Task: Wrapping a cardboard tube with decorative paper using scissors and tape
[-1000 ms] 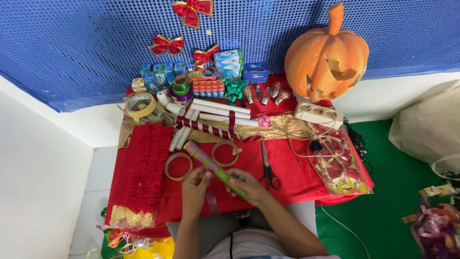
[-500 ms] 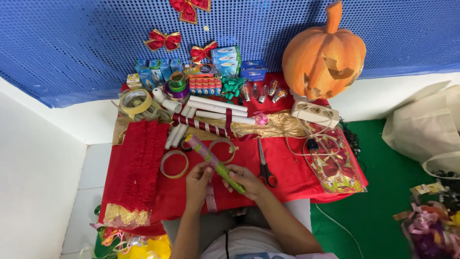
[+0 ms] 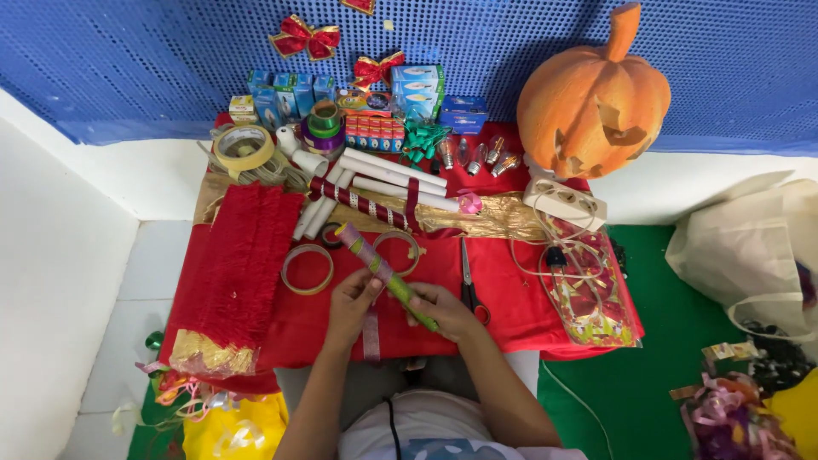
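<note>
I see both hands clasping a green-wrapped tube (image 3: 385, 274) — my left hand (image 3: 351, 300) grips its middle, my right hand (image 3: 443, 308) its near end — slanted above the red cloth (image 3: 511, 294). Scissors (image 3: 470, 285) lie just beside it. Farther off, small red boxes (image 3: 373, 132) sit in a row; blue-and-white cartons (image 3: 290, 89) line the blue wall (image 3: 128, 60).
</note>
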